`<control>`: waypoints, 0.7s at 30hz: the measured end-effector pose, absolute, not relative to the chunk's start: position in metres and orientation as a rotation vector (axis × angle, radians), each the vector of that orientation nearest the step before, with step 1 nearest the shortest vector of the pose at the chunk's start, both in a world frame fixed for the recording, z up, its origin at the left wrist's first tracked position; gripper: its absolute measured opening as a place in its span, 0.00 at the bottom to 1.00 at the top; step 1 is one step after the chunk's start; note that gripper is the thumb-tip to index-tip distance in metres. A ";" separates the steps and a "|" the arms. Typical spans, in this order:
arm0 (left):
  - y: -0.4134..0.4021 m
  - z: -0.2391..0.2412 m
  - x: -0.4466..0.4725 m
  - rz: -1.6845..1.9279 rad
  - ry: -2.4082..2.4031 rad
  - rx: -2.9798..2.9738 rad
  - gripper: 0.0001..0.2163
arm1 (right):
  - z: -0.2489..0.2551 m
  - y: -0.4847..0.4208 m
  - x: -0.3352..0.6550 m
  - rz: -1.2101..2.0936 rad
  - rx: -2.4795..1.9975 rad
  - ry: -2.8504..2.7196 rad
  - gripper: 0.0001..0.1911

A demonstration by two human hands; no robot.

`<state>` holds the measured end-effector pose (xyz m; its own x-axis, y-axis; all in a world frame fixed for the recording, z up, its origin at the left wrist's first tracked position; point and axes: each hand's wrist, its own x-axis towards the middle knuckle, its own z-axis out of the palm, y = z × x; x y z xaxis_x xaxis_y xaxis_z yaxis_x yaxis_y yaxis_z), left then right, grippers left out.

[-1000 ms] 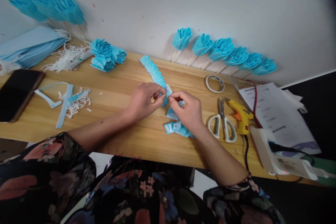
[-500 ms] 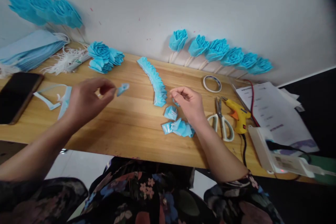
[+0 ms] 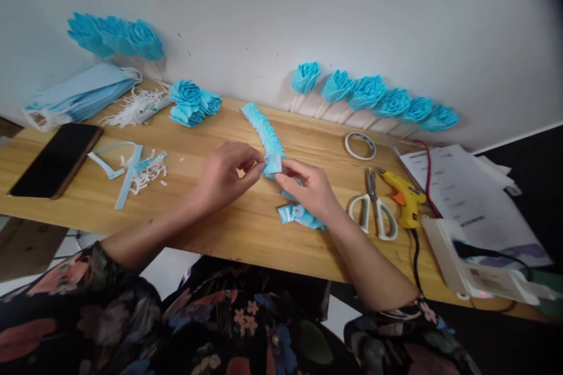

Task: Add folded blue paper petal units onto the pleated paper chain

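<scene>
The wooden table (image 3: pixel 246 234) bears folded blue pieces (image 3: pixel 303 217), a phone (image 3: pixel 57 161), scissors (image 3: pixel 372 192) (white-handled), a glue gun (image 3: pixel 408 196) and a tape roll (image 3: pixel 362 157).

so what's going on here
Someone's left hand and right hand meet over a small blue piece at the near end of a curved blue strip. Whether the piece is loose or joined, I can't tell. More blue pieces lie nearby. The scissors and glue gun lie to the right, unheld.
</scene>
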<state>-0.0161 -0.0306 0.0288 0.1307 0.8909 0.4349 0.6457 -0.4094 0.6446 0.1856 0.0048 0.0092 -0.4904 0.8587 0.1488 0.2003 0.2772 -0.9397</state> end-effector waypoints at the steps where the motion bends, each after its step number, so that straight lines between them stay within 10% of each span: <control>1: -0.029 0.027 -0.012 1.167 1.469 2.137 0.05 | 0.010 0.005 0.186 1.248 -0.958 -1.857 0.15; 21: 0.018 0.023 0.000 0.929 1.115 1.500 0.11 | 0.005 0.018 0.196 1.226 -1.004 -1.690 0.23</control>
<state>0.0003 0.0181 0.0227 0.2772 0.9607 0.0133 0.1864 -0.0674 0.9802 0.1955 0.0178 0.0048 -0.3638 0.9192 0.1509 0.1418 0.2147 -0.9663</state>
